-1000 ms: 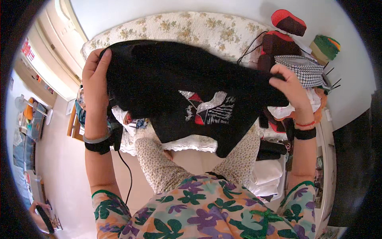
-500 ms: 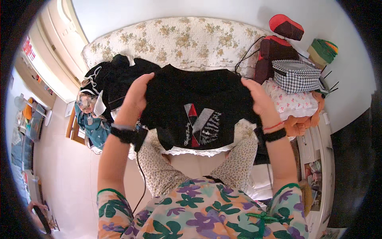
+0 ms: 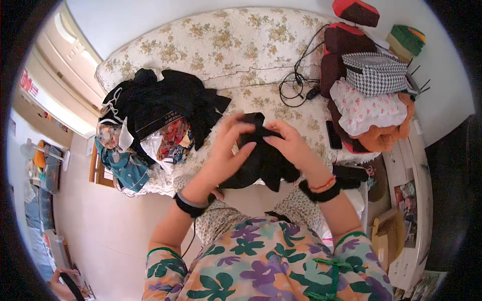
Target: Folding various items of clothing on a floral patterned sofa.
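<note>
A black T-shirt (image 3: 268, 168) hangs bunched between my hands, over the front of the sofa seat and above my knees. Its upper part is gathered into a small dark bundle, and the print is out of sight. My right hand (image 3: 296, 148) pinches the gathered cloth between thumb and fingers. At the bundle's left side, my left hand (image 3: 226, 153) has its thumb spread away from its fingers, which touch or nearly touch the cloth. Motion blurs those fingertips.
A heap of black clothes (image 3: 160, 108) lies on the floral sofa (image 3: 216, 42) at left, with a teal garment (image 3: 120, 163) beside it. A coiled black cable (image 3: 296, 85) rests on the seat. At right are a houndstooth basket (image 3: 376, 75) and a frilled pillow (image 3: 366, 108).
The T-shirt was spread wide between both hands with its print showing; now it is bunched. My hands have come together toward the middle, and the view has shifted slightly.
</note>
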Available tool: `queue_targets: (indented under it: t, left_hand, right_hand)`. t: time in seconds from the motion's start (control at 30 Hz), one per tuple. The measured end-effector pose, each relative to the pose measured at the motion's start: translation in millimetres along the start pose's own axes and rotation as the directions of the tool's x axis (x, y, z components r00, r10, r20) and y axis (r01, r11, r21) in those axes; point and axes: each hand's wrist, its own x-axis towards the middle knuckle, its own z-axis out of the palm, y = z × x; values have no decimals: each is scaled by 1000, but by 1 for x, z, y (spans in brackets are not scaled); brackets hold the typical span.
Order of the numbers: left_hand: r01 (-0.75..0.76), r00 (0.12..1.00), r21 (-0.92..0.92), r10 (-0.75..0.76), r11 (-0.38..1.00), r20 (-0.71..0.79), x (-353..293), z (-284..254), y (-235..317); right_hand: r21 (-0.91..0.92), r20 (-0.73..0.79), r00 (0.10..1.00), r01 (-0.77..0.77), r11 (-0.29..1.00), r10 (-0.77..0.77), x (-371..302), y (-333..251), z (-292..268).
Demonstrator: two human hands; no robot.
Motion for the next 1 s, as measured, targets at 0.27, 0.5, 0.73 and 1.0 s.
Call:
queue_targets:
  t: [0.27,0.5,0.73,1.0]
  left_hand:
    - [20,975,-39,-10,999,221,45,-37,26]
    - [-58,997,233,46,971,58,80,-63,74]
    - [18,991,176,-41,984,128,84,-76,79]
    - [348,722,226,-414,910,554,53,-102,56]
  right_hand:
    - [-447,322,914,378,811,-249,16,-86,-22]
    - [-718,189,946,316,620,-263,11,-66,-34]
    - [-655,49,660,588,474,-750,26,-71,-86]
    - [-629,-23,805,450,635,-593,-9,-105,-71]
